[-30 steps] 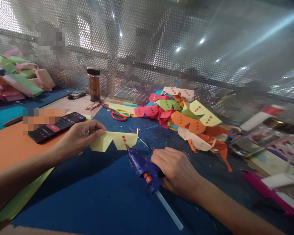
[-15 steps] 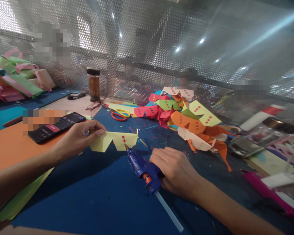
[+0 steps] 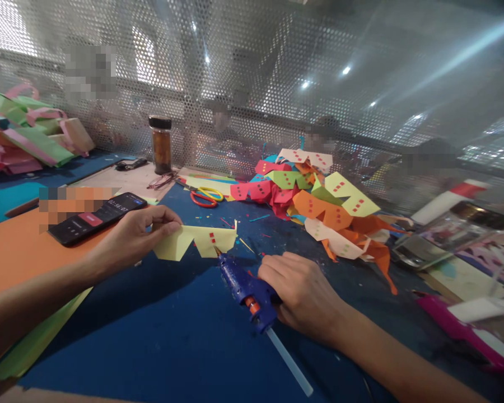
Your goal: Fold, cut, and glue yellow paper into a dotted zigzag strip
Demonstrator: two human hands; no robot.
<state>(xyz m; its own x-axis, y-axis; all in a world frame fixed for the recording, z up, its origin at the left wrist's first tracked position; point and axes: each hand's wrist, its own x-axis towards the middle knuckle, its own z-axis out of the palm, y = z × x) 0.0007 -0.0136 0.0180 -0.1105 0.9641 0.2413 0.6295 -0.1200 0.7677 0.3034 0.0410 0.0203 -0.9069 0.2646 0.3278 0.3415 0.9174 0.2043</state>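
Note:
My left hand (image 3: 136, 235) pinches the left end of a folded yellow paper piece (image 3: 199, 240) with small red squares, holding it just above the blue table (image 3: 159, 336). My right hand (image 3: 300, 294) is wrapped round a blue glue gun (image 3: 246, 288) that lies low over the table. Its nozzle touches the lower edge of the yellow paper. A clear glue stick (image 3: 289, 364) juts from the gun's back.
A pile of folded coloured paper pieces (image 3: 319, 198) lies behind my right hand. Scissors (image 3: 205, 196) and a dark jar (image 3: 162, 144) stand further back, a phone (image 3: 96, 217) on orange paper (image 3: 12, 252) at left. Perforated metal screen (image 3: 252, 84) closes the far side. Clutter fills the right edge.

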